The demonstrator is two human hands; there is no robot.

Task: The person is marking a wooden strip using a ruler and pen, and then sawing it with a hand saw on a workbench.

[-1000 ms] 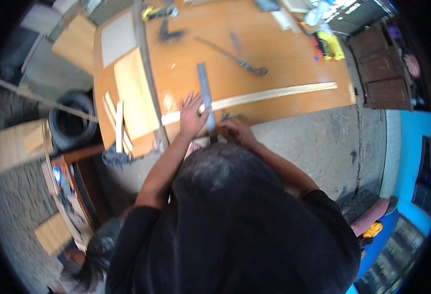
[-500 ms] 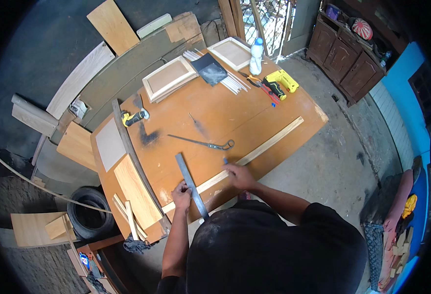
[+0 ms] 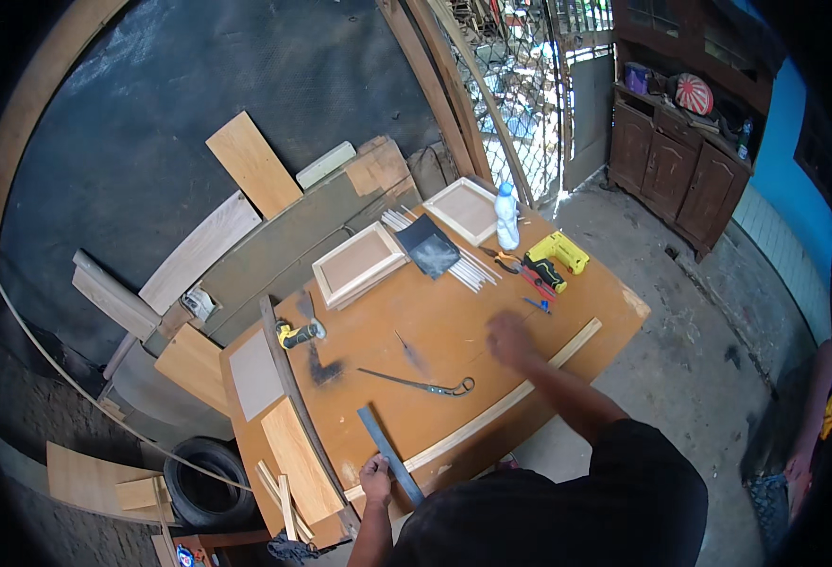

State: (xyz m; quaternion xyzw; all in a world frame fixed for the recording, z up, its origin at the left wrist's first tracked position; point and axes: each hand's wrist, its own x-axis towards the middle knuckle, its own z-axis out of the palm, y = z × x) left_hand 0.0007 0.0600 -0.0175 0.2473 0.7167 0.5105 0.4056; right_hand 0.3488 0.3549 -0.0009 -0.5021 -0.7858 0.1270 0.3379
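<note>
My left hand (image 3: 375, 479) is closed at the edge of a dark grey flat bar (image 3: 385, 443), which lies slanting across a long, thin wooden strip (image 3: 472, 424) on the table. My right hand (image 3: 510, 340) is above the table beyond the strip, smeared by motion, so its fingers cannot be made out. Just past it lies a small blue pen-like thing (image 3: 537, 304). Between my hands and the far side lies a handsaw (image 3: 418, 382) with a thin dark blade and a looped handle.
The brown table (image 3: 378, 331) also bears a yellow-black power tool (image 3: 300, 333), a yellow drill-like tool (image 3: 557, 262), pliers (image 3: 503, 259), a bottle (image 3: 506, 217), wooden frames (image 3: 359, 263), white sticks (image 3: 474, 272) and a dark sheet (image 3: 428, 247). A tire (image 3: 206, 482) lies left.
My right hand has moved from the wooden strip toward the far right; the blue thing it held now seems to lie near the yellow tool. My left hand stays at the bar. The view has tilted up.
</note>
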